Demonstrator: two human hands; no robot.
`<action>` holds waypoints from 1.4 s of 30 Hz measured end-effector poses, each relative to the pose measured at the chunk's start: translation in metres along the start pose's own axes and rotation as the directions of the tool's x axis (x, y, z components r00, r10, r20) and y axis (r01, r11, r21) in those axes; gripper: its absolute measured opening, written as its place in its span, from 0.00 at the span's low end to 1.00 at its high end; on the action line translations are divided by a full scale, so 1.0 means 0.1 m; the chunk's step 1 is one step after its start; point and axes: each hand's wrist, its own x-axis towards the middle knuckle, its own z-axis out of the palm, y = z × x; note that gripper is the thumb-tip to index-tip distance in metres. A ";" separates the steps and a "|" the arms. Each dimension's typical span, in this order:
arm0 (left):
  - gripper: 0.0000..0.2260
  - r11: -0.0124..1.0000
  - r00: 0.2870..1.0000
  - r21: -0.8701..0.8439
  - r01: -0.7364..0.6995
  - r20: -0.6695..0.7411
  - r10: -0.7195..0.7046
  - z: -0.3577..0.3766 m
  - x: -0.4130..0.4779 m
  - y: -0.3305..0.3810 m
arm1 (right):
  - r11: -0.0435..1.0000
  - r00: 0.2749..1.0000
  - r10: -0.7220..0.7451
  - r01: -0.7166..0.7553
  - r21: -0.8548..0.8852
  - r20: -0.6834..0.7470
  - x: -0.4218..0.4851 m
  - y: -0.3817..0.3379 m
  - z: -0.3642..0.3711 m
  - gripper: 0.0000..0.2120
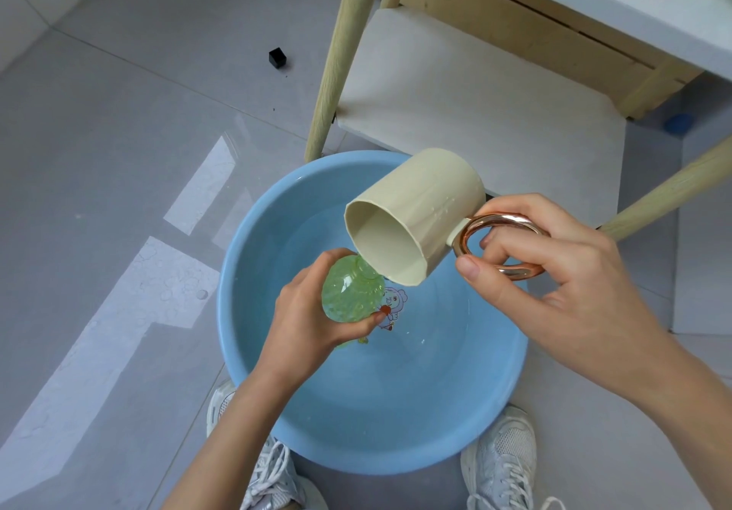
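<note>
My left hand (307, 321) grips a small green translucent glass vessel (350, 291) over a blue plastic basin (356, 430) on the floor. My right hand (554, 271) holds a cream mug (420, 212) by its rose-gold ring handle (499, 244). The mug is tipped on its side, its mouth facing lower left, and its lower rim sits right above the green vessel's top. Shallow water lies in the basin over a cartoon figure (392, 307) printed on the bottom.
A white stool or low shelf (475, 93) with pale wooden legs (340, 53) stands just behind the basin. My white sneakers (503, 466) flank the basin's near rim. A small black cube (277, 57) lies on the grey tiled floor at the back.
</note>
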 end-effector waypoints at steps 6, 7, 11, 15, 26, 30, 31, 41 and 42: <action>0.28 1.000 1.000 0.005 -0.003 -0.005 0.003 -0.01 0.00 0.01 | 0.999 0.999 -0.043 0.043 -0.031 -0.008 0.00 0.01 0.01 0.18; 0.28 1.000 1.000 0.002 -0.002 -0.006 0.002 -0.01 0.00 0.01 | 0.998 0.999 -0.046 0.046 -0.033 -0.007 -0.01 0.01 0.01 0.18; 0.28 1.000 1.000 0.004 -0.001 -0.004 0.001 -0.01 0.00 0.01 | 0.997 0.998 -0.057 0.057 -0.043 -0.008 -0.01 0.01 0.01 0.18; 0.28 1.000 1.000 -0.002 0.004 0.000 -0.004 -0.01 0.00 0.02 | 0.995 0.997 -0.075 0.074 -0.062 -0.014 -0.01 0.01 0.01 0.18; 0.28 1.000 1.000 -0.003 0.003 -0.003 -0.003 -0.01 0.00 0.02 | 0.988 0.993 -0.117 0.114 -0.100 -0.028 -0.01 0.01 0.02 0.18; 0.29 1.000 1.000 0.000 0.009 -0.002 -0.009 -0.01 0.00 0.02 | 0.986 0.991 -0.128 0.124 -0.111 -0.030 -0.01 0.01 0.02 0.18; 0.29 1.000 1.000 0.001 0.010 0.000 -0.010 -0.01 0.00 0.02 | 0.986 0.991 -0.131 0.126 -0.112 -0.032 -0.01 0.01 0.02 0.18; 0.28 1.000 1.000 0.001 0.014 0.003 -0.014 -0.01 0.00 0.02 | 0.973 0.983 -0.182 0.176 -0.149 -0.031 0.00 0.02 0.03 0.18; 0.28 1.000 1.000 0.004 0.013 0.005 -0.014 -0.01 0.00 0.01 | 0.971 0.981 -0.189 0.183 -0.153 -0.030 0.00 0.02 0.03 0.18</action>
